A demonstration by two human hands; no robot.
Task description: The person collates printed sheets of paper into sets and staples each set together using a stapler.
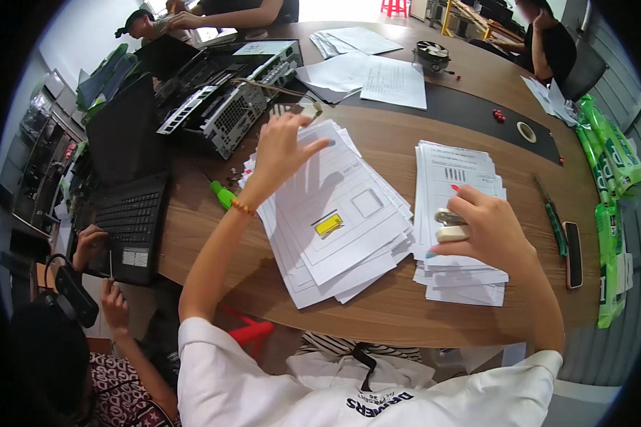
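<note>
My left hand (285, 151) is over the top edge of a fanned stack of printed sheets (335, 249), its fingers apart. The top sheet shows a yellow rectangle and a small outlined box. On the right, my right hand (477, 224) is wrapped round a small white and metal stapler (451, 226), above a second stack of printed sheets (459, 167). Some lower sheets of that second stack stick out unevenly toward the table's front edge.
An opened computer case (242, 107) and a black laptop (132, 213) are on the left, near a co-worker's hands (114, 302). A green screwdriver (221, 194), loose papers (394, 80), a fan (432, 54), a tape roll (526, 131) and a phone (572, 255) lie around.
</note>
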